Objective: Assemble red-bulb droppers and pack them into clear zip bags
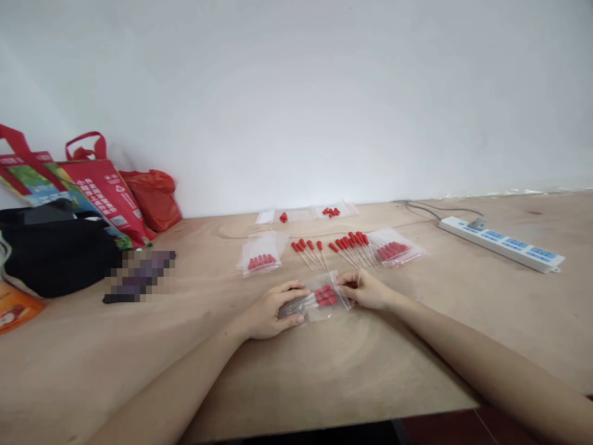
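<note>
A clear zip-lock bag (pixel 310 314) lies between my hands near the table's front, holding several droppers with red rubber bulbs (pixel 326 295). Around its left end my left hand (pixel 275 310) is closed, gripping the bag over the thin stems. The fingers of my right hand (pixel 364 289) pinch the zip edge at the right end. Just beyond, loose red-bulbed droppers lie in a small group (pixel 309 247) and a larger group (pixel 354 244). Filled bags sit to the left (pixel 262 256) and right (pixel 396 249) of them.
Clear bags with small red bulbs (pixel 330 212) lie by the wall. A white power strip (pixel 503 243) with a grey cable stands at right. Red shopping bags (pixel 109 191), a black cloth item (pixel 55 253), an orange packet (pixel 17 308) and a pixelated object (pixel 141 276) occupy the left.
</note>
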`<state>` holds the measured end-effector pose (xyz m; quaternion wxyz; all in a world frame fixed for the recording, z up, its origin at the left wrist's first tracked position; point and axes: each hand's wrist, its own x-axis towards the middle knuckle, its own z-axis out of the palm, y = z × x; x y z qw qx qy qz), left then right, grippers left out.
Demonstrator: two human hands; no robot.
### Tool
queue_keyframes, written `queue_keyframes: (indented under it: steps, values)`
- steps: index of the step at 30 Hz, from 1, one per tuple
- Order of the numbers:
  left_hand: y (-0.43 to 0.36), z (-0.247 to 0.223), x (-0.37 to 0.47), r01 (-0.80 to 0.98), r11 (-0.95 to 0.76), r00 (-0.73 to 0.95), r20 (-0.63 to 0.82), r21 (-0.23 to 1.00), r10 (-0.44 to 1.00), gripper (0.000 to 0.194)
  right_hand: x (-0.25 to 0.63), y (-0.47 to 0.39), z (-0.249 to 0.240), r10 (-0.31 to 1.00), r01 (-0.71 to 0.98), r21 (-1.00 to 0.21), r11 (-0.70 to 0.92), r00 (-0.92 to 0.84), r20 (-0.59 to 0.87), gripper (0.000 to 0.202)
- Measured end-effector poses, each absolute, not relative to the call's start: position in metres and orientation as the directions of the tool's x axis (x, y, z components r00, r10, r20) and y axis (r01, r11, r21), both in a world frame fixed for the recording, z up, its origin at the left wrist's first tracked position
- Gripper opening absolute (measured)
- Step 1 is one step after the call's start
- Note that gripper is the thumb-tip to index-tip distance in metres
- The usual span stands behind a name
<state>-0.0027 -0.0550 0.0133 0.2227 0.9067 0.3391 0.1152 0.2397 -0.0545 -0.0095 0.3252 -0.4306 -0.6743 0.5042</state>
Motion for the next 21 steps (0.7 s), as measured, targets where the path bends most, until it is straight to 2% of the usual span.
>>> queue_keyframes:
  steps: [3, 6, 9, 11, 17, 21]
  values:
    - [-0.055, 0.014, -0.003, 0.564, -0.667, 0.742, 0.056, 0.486, 0.668, 0.046, 0.244, -0.048, -0.012, 0.921, 0.300, -0.944, 0.137, -0.389, 0.010, 0.022]
    - [-0.055, 0.014, -0.003, 0.573, -0.658, 0.738, 0.042, 0.490, 0.674, 0.047, 0.246, -0.031, -0.010, 0.985, 0.470, -0.875, 0.113, -0.167, 0.038, 0.012]
    - [-0.055, 0.013, -0.004, 0.573, -0.651, 0.735, 0.039, 0.497, 0.677, 0.047, 0.239, -0.007, -0.002, 0.982, 0.718, -0.684, 0.128, 0.006, 0.190, 0.006]
    - [-0.055, 0.013, -0.004, 0.563, -0.655, 0.737, 0.052, 0.503, 0.673, 0.047, 0.229, 0.010, 0.004, 0.977, 0.821, -0.565, 0.083, 0.045, 0.210, 0.010]
    - [-0.056, 0.015, -0.005, 0.526, -0.676, 0.755, 0.083, 0.516, 0.651, 0.046, 0.189, 0.044, 0.008, 0.988, 0.856, -0.515, -0.042, 0.114, 0.108, 0.026]
    - [-0.056, 0.015, -0.006, 0.516, -0.683, 0.761, 0.090, 0.517, 0.643, 0.046, 0.187, 0.044, 0.014, 0.990, 0.854, -0.519, -0.047, 0.108, 0.089, 0.038]
